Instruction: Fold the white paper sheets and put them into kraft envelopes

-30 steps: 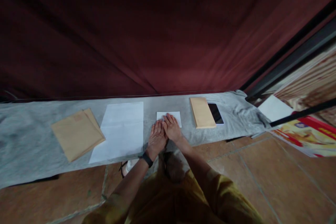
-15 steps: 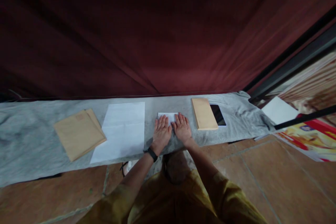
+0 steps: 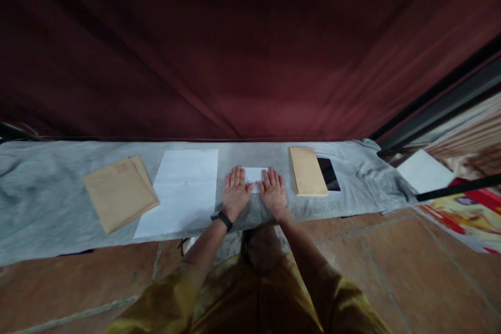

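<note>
A small folded piece of white paper (image 3: 255, 174) lies on the grey cloth, partly hidden under my hands. My left hand (image 3: 236, 192) rests flat on its left end, fingers stretched forward. On the right end lies my right hand (image 3: 273, 191), also flat with its fingers out. Both thumbs point inward over the paper. To the left is a large white sheet (image 3: 186, 188) with a faint crease across it. A stack of brown envelopes (image 3: 117, 195) overlaps that sheet's left edge. Right of my hands lies a narrow stack of tan envelopes (image 3: 309, 171).
A dark-screened phone (image 3: 329, 174) sits partly beneath the tan stack. Grey cloth (image 3: 43, 198) covers the long, narrow surface, backed by a dark red curtain (image 3: 250, 62). At right stand a metal frame (image 3: 434, 115) and a colourful printed box (image 3: 469, 216) near the tiled floor.
My left hand has slid left toward the end of the folded paper, so the hands are farther apart and more of the paper shows between them. The view has shifted slightly.
</note>
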The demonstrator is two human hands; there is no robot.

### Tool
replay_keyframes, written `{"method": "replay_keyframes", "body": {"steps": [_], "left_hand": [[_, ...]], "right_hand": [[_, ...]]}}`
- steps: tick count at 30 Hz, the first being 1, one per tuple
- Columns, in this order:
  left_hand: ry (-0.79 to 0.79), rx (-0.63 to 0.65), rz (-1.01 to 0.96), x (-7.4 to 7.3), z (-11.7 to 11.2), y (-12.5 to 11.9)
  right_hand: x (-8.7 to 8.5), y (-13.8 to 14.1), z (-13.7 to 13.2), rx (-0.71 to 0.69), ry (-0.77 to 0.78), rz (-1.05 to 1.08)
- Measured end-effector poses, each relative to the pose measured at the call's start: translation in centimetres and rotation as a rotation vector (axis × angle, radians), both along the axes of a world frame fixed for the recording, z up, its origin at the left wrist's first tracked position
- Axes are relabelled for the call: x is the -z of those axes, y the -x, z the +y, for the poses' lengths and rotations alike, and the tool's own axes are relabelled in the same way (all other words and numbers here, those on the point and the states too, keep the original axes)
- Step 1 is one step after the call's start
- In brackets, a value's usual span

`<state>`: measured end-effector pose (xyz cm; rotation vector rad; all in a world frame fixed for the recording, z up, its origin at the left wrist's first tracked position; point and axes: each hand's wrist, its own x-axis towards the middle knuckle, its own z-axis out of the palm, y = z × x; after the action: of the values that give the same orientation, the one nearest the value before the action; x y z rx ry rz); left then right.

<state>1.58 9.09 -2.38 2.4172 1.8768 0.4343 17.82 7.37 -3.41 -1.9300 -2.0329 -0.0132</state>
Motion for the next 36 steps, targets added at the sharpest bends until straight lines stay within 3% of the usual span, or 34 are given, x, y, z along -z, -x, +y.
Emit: {"method": "replay_keyframes", "body": {"steps": [5,10,14,18,23,30,36], "left_hand": [[-0.034,-0.002,0.021,-0.5,-0.8,1.3],[-0.010,0.287,0.093,-1.5,-2.2,0.3],[0.053,0.338,0.169,-2.2,-2.2,-0.7],[0.114,0.367,0.222,-3.0,-1.0,-1.1],[0.112,0.370,0.232,-4.1,-1.0,-1.9],[0.120,0.206,0.018,-6.5,-1.0,-2.2],[0.233,-0.059,-0.816,-7.6,-0.7,-1.4]], "right_hand": [[-0.4,0.3,-0.1,0.025,0.030,0.036],[-1.1,-0.2,0.2,0.030,0.031,0.138],[-1.5,-1.4,0.2,0.077,-0.014,0.346],[-1.3,-2.0,-1.6,0.134,-0.054,0.511],[-0.8,-1.9,-4.9,0.103,-0.111,0.657],[-0.6,-2.0,-6.8,0.164,-0.145,0.784],[-0.6,-1.9,-6.3,0.229,-0.165,1.035]]}}
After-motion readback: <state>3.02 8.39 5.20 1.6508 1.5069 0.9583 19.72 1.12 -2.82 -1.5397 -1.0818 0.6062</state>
